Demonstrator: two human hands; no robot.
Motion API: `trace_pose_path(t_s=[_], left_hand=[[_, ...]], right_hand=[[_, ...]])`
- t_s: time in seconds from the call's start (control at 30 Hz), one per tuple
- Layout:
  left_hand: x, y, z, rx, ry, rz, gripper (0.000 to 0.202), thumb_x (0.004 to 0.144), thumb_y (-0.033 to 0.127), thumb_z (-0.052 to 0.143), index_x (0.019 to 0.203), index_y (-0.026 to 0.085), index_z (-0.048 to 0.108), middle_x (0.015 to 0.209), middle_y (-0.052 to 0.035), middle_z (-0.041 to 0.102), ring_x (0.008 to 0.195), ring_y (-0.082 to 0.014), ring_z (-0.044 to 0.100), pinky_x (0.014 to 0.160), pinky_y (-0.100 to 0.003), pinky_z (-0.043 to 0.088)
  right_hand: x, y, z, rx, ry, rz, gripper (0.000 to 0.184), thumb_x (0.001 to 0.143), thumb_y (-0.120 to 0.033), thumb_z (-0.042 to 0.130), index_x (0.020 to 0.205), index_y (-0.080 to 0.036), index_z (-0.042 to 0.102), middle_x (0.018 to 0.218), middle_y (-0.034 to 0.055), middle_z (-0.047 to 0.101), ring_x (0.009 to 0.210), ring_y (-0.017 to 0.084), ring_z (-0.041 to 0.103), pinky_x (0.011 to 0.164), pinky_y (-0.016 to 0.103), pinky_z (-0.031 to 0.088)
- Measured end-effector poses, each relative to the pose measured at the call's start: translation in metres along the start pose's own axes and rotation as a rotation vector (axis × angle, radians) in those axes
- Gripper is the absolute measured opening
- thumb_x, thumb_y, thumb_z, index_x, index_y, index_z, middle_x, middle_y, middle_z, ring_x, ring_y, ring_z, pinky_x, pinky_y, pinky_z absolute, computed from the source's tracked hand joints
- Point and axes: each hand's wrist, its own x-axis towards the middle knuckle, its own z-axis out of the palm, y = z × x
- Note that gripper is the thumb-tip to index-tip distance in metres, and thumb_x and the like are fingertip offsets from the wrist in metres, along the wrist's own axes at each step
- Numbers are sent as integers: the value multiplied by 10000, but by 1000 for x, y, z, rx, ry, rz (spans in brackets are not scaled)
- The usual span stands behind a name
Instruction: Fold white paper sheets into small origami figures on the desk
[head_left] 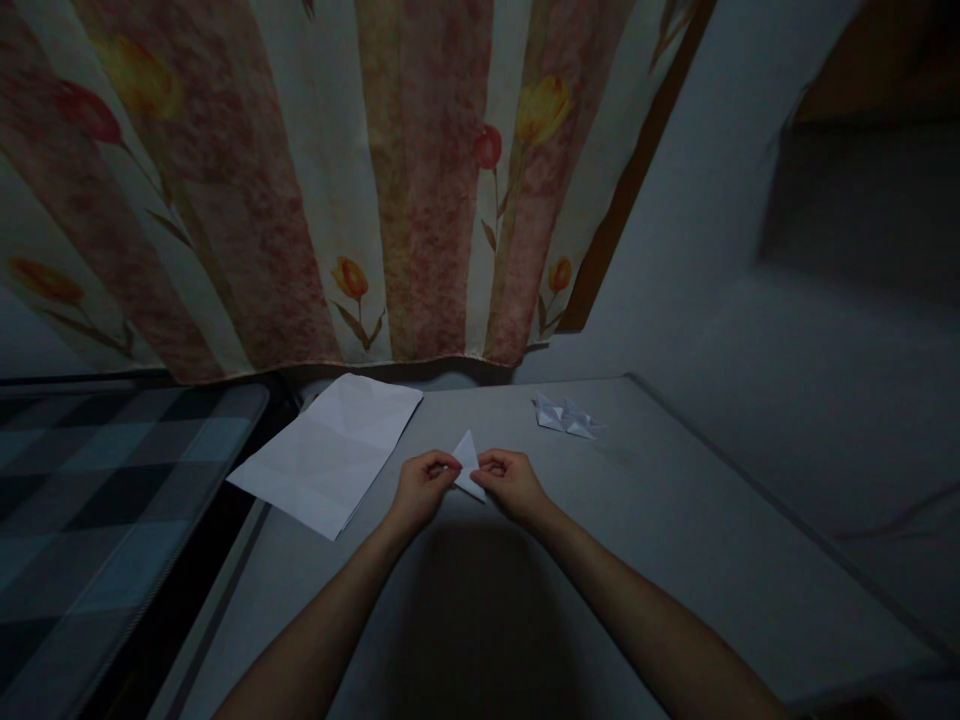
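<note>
A small piece of folded white paper [468,462] with a pointed top is held up between my two hands, over the table. My left hand [424,487] pinches its left edge between thumb and fingers. On the other side, my right hand [511,482] grips the right edge the same way. The lower tip of the paper slants down to the right. Beyond my right hand lie folded paper shapes [564,415] with pointed ends, close together on the table. Left of my hands rests a stack of creased white paper sheets [330,450].
The pale table [675,540] meets the wall [697,280] at the right and back. A floral striped curtain [427,200] hangs behind it. At the left is a checked mattress [112,500], with a dark gap between it and the table.
</note>
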Motion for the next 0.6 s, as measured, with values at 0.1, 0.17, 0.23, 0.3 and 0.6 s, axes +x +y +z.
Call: trace_pose_path(t_s=[0.1,0.17,0.23,0.3,0.6], left_hand=[[-1,0,3,-3,30,-31,132,642,248,646,728,149,632,505,56,527,447,-74,460,449,-180,339],[-4,1,6,13,57,-19,195,652,255,660,812,151,621,519,72,485,448,-63,431,440,-170,313],[-6,3,9,23,67,-4,279,641,264,693,880,151,606,575,67,495,484,-65,454,459,-170,337],[-8,5,11,17,53,-17,355,618,276,725,920,150,586,612,60,512,512,-71,484,485,-176,373],[-8,1,13,-81,-11,-112,506,535,277,799,897,188,457,526,121,463,422,-49,447,427,-144,321]], right_hand=[[1,3,3,-58,70,-37,205,553,-271,743,688,-150,648,580,-10,645,491,109,563,479,216,398],[1,5,4,-68,113,-52,207,573,-279,735,713,-150,654,602,0,652,508,119,574,488,224,413],[0,6,4,-63,119,-69,229,591,-290,733,757,-148,662,639,12,666,538,128,592,510,232,434],[-1,6,4,-34,89,-81,262,614,-313,729,808,-149,668,684,22,681,572,137,609,537,243,455],[1,4,7,101,23,-11,318,532,-310,803,770,-159,657,644,6,669,548,134,602,546,270,498]])
